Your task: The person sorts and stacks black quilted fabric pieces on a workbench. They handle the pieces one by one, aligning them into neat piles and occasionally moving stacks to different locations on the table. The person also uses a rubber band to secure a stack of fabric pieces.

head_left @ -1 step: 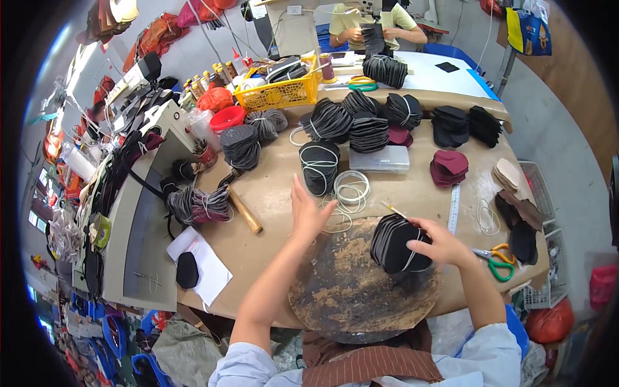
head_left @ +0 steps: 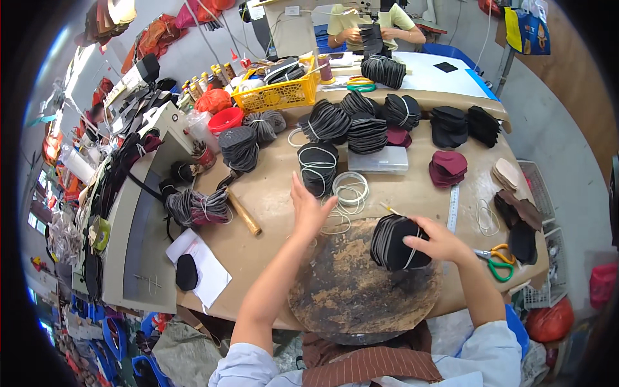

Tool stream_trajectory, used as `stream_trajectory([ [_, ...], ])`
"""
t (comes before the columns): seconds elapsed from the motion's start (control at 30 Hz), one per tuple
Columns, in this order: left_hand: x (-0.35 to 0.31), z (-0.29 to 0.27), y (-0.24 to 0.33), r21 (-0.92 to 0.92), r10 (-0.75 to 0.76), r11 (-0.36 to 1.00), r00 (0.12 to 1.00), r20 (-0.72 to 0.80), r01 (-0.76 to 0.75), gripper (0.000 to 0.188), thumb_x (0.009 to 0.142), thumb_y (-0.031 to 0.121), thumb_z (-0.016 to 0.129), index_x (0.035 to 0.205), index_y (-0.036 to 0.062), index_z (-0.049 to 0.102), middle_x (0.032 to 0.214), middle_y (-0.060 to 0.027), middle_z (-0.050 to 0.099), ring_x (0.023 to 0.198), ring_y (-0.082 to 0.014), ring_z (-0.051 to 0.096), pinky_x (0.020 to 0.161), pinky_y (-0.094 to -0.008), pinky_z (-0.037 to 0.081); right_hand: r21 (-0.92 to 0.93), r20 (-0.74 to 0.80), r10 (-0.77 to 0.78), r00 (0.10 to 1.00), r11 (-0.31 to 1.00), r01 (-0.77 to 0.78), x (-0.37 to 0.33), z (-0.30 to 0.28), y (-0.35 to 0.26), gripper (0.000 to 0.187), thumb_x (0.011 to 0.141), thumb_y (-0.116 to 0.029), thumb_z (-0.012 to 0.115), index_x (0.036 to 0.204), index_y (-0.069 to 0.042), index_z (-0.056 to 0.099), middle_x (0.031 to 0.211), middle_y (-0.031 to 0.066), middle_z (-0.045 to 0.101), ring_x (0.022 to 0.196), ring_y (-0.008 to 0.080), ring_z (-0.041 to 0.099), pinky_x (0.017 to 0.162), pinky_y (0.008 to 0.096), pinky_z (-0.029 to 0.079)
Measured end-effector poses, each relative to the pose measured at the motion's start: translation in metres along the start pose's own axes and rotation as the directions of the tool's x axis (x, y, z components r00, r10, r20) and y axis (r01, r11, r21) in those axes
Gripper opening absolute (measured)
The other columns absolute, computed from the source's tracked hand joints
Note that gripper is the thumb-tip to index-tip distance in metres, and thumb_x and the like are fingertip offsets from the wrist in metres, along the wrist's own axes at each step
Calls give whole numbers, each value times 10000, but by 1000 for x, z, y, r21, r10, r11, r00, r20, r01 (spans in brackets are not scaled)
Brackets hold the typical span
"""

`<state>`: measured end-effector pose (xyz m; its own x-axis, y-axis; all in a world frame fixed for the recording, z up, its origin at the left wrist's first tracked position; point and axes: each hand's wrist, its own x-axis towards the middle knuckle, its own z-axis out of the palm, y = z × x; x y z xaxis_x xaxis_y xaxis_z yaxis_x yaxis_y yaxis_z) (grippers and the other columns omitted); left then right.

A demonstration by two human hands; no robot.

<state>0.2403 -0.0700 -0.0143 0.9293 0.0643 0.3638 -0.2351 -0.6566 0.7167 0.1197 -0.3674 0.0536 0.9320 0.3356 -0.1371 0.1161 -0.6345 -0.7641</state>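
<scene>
Stack of black pads point(head_left: 396, 245): likely light, bendy, apt to fan; best held around edges. Right hand point(head_left: 440, 242) grips edge; left hand point(head_left: 311, 209) spread, empty.

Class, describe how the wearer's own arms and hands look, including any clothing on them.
Pale blue sleeves leave both forearms bare. The left hand and right hand wear no gloves, and no rings or watch can be seen.
</scene>
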Motion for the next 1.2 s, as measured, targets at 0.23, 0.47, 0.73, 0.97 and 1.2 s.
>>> stream_trajectory([
  [0.23,75,48,-11,-30,-114,993,989,-94,112,938,728,119,750,1462,89,166,1296,-292,404,1198,-442,418,1029,-449,341,29,71,-3,997,1000,1,16,8,3,745,858,-468,620,1364,25,382,1282,264,501,1211,365,485,1024,380,378],
  [0.47,129,37,-36,-9,-4,1000,1000,-11,4,949,717,38,707,1470,54,130,1386,-307,332,1285,-435,355,1073,-421,313,207,38,-123,992,972,112,-6,19,3,815,811,-373,704,1425,-19,303,1407,211,390,1306,313,392,1072,381,324],
  [0.73,27,10,-46,245,-41,968,923,382,-59,1060,708,524,740,1499,155,139,1481,-344,117,1378,-492,135,1101,-571,155,599,-104,77,992,801,1,-27,35,9,788,764,-139,761,1409,7,331,1342,130,461,1221,196,457,1039,327,355],
  [0.97,23,20,-10,397,1,897,899,438,-195,980,639,579,761,1413,123,370,1487,-251,239,1393,-409,172,1064,-605,170,671,-127,91,988,741,18,-26,47,7,782,768,-130,755,1405,16,326,1319,114,476,1196,193,477,1024,323,373],
  [1.2,12,8,-24,220,105,958,937,333,-185,217,721,174,730,828,19,622,994,-188,582,942,-345,566,826,-396,465,650,-222,72,972,754,92,-36,59,22,805,727,-167,774,1392,13,358,1316,121,476,1213,207,459,1036,331,353],
])
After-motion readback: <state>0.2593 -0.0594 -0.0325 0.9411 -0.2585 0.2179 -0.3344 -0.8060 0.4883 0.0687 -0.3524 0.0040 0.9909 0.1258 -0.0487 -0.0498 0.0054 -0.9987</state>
